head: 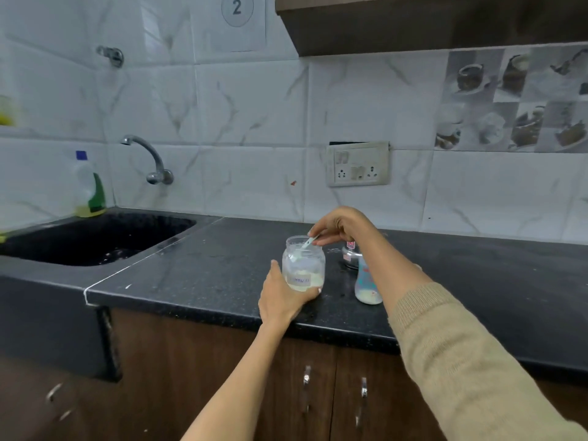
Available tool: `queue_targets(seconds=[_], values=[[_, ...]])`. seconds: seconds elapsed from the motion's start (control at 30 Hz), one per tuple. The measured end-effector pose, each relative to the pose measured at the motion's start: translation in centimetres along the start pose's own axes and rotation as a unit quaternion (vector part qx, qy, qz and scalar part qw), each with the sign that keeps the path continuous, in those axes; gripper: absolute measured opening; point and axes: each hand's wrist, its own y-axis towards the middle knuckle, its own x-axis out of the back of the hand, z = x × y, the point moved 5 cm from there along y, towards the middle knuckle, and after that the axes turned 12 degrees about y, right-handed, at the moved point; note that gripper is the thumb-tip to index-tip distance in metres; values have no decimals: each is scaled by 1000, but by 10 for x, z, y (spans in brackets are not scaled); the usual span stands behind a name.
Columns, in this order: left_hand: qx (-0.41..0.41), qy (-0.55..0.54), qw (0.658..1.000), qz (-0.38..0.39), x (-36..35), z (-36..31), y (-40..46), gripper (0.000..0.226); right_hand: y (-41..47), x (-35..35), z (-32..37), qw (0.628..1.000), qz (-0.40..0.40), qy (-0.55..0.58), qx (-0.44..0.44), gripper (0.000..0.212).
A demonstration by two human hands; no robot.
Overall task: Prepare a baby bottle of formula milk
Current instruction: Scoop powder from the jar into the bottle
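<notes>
Countertop (222,268): jar (303,265) in left grip (281,297).

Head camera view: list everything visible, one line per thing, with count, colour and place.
jar: one, clear with pale powder, counter front
scoop: one, white, dipping into the jar
baby bottle: one, clear with pale contents at bottom, right of jar
steel container: one, silver, behind bottle
counter: one, black
sink: one, black, left
tap: one, silver, on wall above sink
soap bottle: one, green and clear, sink corner
socket: one, cream, wall
left hand: holding jar
right hand: pinching scoop
</notes>
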Motion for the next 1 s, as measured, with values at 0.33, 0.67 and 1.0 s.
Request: queue_targets(seconds=[0.33,0.67,1.0], values=[[-33,-31,999,-19,-1,0,1,70,-4,-6,2,996,-6,-88,-27,15],[-23,-16,993,-117,5,-14,-12,114,-9,22,5,998,-21,-65,12,11],[-203,-77,959,-184,-22,-87,-48,108,-41,105,-10,995,-98,-25,24,31]])
